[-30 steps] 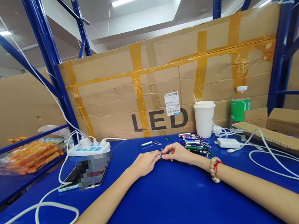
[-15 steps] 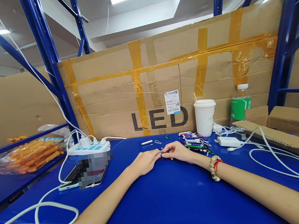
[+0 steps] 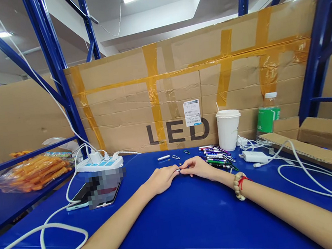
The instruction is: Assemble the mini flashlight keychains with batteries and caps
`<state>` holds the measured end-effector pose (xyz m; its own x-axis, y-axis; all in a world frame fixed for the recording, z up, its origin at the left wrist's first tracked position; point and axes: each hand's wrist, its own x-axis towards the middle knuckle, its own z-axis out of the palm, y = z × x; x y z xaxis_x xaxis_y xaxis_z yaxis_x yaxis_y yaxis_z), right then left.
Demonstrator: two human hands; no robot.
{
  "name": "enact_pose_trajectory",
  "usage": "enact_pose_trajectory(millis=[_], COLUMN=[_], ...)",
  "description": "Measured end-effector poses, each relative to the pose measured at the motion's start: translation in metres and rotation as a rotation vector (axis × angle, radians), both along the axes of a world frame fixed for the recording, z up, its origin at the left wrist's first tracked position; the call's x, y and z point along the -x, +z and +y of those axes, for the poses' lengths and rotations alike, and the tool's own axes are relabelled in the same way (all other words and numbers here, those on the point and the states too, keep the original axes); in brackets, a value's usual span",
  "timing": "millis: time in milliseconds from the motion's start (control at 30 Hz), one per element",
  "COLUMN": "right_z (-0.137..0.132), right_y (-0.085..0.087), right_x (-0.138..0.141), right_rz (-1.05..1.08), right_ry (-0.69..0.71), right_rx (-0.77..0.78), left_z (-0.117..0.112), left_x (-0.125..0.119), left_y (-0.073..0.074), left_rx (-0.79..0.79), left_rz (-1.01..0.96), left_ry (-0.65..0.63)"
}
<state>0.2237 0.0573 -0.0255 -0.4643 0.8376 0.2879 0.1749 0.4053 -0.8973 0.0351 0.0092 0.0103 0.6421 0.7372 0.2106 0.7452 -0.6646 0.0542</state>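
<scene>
Over the middle of the blue table, my left hand (image 3: 161,180) and my right hand (image 3: 198,167) meet at the fingertips. Between them they pinch a small shiny metal part (image 3: 178,170), mostly covered by the fingers, so its exact kind cannot be made out. Just beyond the hands lie a silver metal tube (image 3: 163,158), a small metal clip-like loop (image 3: 175,157) and a small green piece (image 3: 186,151). A pile of colourful metallic pens or small torches (image 3: 216,155) lies right behind my right hand.
To the right stand a white paper cup (image 3: 229,129), a green-labelled bottle (image 3: 268,115), a white adapter (image 3: 254,156) with coiled cable, and an open cardboard box (image 3: 330,137). Phones (image 3: 110,197) and a power strip (image 3: 111,163) are on the left. A cardboard wall (image 3: 119,106) closes the back.
The hands stay together at the same place, still pinching the small metal part. Only the camera view has shifted slightly.
</scene>
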Motion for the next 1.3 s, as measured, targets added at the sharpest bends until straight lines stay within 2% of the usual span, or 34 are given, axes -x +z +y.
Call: enact_pose_trajectory(millis=[333, 1300], right_z=[-0.009, -0.014], right_y=[0.009, 0.013], right_x=[0.001, 0.001], right_rz=[-0.011, -0.046], right_ry=[-0.012, -0.021], right_rx=[0.016, 0.013], left_z=[0.001, 0.001], left_x=[-0.001, 0.000], left_y=[0.001, 0.001], left_rx=[-0.003, 0.032], left_rz=[0.008, -0.019], left_ry=[0.001, -0.001])
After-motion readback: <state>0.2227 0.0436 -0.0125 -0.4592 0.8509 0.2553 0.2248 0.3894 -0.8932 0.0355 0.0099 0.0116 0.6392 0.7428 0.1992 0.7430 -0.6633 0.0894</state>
